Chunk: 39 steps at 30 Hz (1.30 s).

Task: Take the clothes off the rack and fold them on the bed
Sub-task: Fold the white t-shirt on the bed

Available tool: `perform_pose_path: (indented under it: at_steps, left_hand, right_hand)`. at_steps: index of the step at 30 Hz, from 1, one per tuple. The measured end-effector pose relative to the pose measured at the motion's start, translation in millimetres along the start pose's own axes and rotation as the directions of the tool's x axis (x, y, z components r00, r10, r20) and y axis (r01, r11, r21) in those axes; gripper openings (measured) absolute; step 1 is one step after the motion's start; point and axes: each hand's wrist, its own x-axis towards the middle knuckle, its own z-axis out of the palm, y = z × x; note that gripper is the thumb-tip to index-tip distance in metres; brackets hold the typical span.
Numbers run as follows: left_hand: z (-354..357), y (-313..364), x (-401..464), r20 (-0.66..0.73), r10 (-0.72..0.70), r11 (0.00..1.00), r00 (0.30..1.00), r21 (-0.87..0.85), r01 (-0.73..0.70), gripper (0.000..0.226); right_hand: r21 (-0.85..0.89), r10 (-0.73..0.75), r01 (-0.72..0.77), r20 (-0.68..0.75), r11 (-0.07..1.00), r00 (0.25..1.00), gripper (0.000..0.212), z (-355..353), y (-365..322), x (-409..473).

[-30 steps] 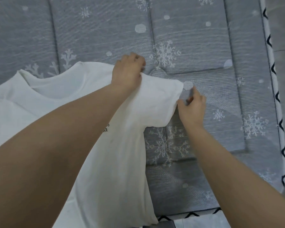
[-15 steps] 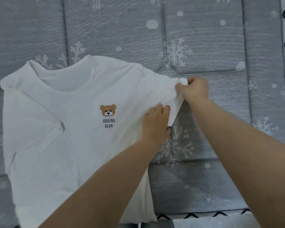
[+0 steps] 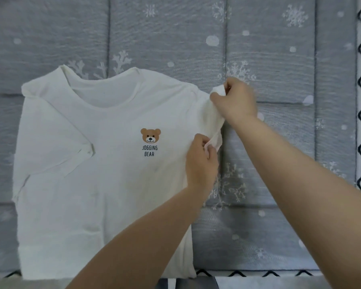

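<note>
A white T-shirt (image 3: pixel 88 163) with a small bear print and the words JOGGING BEAR lies face up on the grey bed (image 3: pixel 269 59), collar away from me. Its left sleeve is folded in over the chest. My right hand (image 3: pixel 234 101) pinches the top edge of the right sleeve at the shoulder. My left hand (image 3: pixel 201 161) pinches the lower edge of that same sleeve, near the armpit. The sleeve is bunched between the two hands.
The bed cover is grey quilted fabric with white snowflakes and dots. A white border with black chevrons (image 3: pixel 360 113) runs down the right edge and along the near edge (image 3: pixel 258 274). No rack is in view.
My left hand came off the shoulder, dropped to the sleeve's lower edge and took hold of it. My right hand lifted the sleeve's top edge. The bear print came into view.
</note>
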Motion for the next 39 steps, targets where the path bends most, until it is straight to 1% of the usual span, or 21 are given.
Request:
perform_pose_path:
  at_steps: [3, 6, 8, 11, 13, 14, 15, 17, 18, 20, 21, 23, 26, 28, 30, 32, 33, 34, 36, 37, 39]
  left_hand:
    - [-12, -10, -12, -0.103, -0.359, 0.903, 0.928, -0.29, 0.317, 0.02]
    - [-43, -24, -16, -0.077, -0.571, 0.683, 0.818, -0.597, 0.42, 0.022]
    - [-62, -29, -16, -0.046, -0.613, 0.571, 0.789, -0.715, 0.402, 0.017]
    - [-88, -40, -15, -0.078, -0.603, 0.555, 0.794, -0.756, 0.348, 0.012]
    - [-100, -48, -12, -0.094, -0.633, 0.532, 0.768, -0.774, 0.344, 0.018]
    - [-104, -53, -9, -0.08, -0.666, 0.489, 0.742, -0.798, 0.353, 0.021]
    - [-109, -58, -7, -0.046, -0.7, 0.438, 0.712, -0.816, 0.377, 0.023]
    - [-113, -64, -2, 0.059, -0.752, 0.335, 0.657, -0.823, 0.458, 0.012]
    - [-113, -68, 0, 0.078, -0.758, 0.342, 0.648, -0.798, 0.496, 0.012]
    - [-111, -78, 2, 0.054, -0.734, 0.459, 0.677, -0.695, 0.553, 0.03]
    - [-110, -79, 2, 0.03, -0.718, 0.516, 0.695, -0.647, 0.562, 0.03]
    - [-110, -79, 3, 0.016, -0.71, 0.561, 0.704, -0.592, 0.579, 0.029]
    - [-115, -83, 8, 0.041, -0.714, 0.568, 0.699, -0.55, 0.612, 0.032]
    - [-118, -85, 12, 0.049, -0.705, 0.604, 0.708, -0.483, 0.634, 0.029]
    - [-120, -82, 16, 0.084, -0.71, 0.594, 0.699, -0.462, 0.659, 0.026]
    - [-122, -80, 19, 0.108, -0.724, 0.605, 0.681, -0.375, 0.703, 0.07]
    - [-122, -82, 20, 0.1, -0.722, 0.622, 0.685, -0.339, 0.706, 0.078]
    - [-121, -86, 21, 0.092, -0.707, 0.641, 0.701, -0.335, 0.691, 0.065]
    - [-125, -86, 18, 0.085, -0.705, 0.631, 0.704, -0.377, 0.678, 0.017]
    - [-127, -85, 16, 0.069, -0.702, 0.647, 0.709, -0.354, 0.675, 0.008]
    - [-133, -85, 9, -0.033, -0.64, 0.76, 0.767, -0.171, 0.627, 0.013]
  right_hand:
    - [-0.046, -0.074, 0.077, 0.049, 0.996, 0.996, 0.02, 21, -31, -11]
    - [-0.011, -0.117, 0.12, 0.147, 0.993, 0.982, 0.03, 60, -64, -29]
    - [0.056, -0.143, 0.134, 0.209, 0.989, 0.967, 0.022, 84, -80, -40]
    - [0.133, -0.198, 0.161, 0.35, 0.978, 0.916, 0.013, 117, -97, -53]
    - [0.215, -0.2, 0.104, 0.496, 0.971, 0.845, 0.024, 129, -101, -61]
    - [0.25, -0.208, 0.079, 0.546, 0.965, 0.811, 0.03, 132, -101, -63]
    - [0.258, -0.234, 0.104, 0.547, 0.961, 0.804, 0.034, 135, -98, -66]
    - [0.185, -0.284, 0.224, 0.429, 0.957, 0.857, 0.039, 138, -89, -67]
    - [0.135, -0.301, 0.27, 0.352, 0.953, 0.886, 0.044, 139, -82, -67]
    - [0.042, -0.361, 0.361, 0.241, 0.931, 0.901, 0.057, 141, -72, -61]
    - [-0.025, -0.385, 0.399, 0.213, 0.917, 0.898, 0.066, 141, -70, -57]
    - [-0.281, -0.397, 0.451, 0.228, 0.847, 0.889, 0.076, 137, -70, -43]
    - [-0.602, -0.393, 0.499, 0.311, 0.623, 0.866, 0.061, 132, -73, -16]
    - [-0.671, -0.392, 0.508, 0.333, 0.54, 0.857, 0.044, 131, -74, 0]
    - [-0.705, -0.376, 0.502, 0.345, 0.501, 0.86, 0.036, 130, -77, 11]
    - [-0.761, -0.361, 0.491, 0.355, 0.424, 0.862, 0.031, 130, -81, 17]
    - [-0.791, -0.342, 0.47, 0.349, 0.392, 0.873, 0.029, 130, -82, 19]
    - [-0.813, -0.326, 0.443, 0.332, 0.378, 0.885, 0.028, 129, -82, 21]
    - [-0.828, -0.308, 0.394, 0.284, 0.398, 0.908, 0.026, 128, -77, 22]
    - [-0.822, -0.321, 0.379, 0.254, 0.426, 0.912, 0.026, 128, -74, 21]
    - [-0.762, -0.432, 0.394, 0.167, 0.514, 0.886, 0.029, 127, -68, 14]
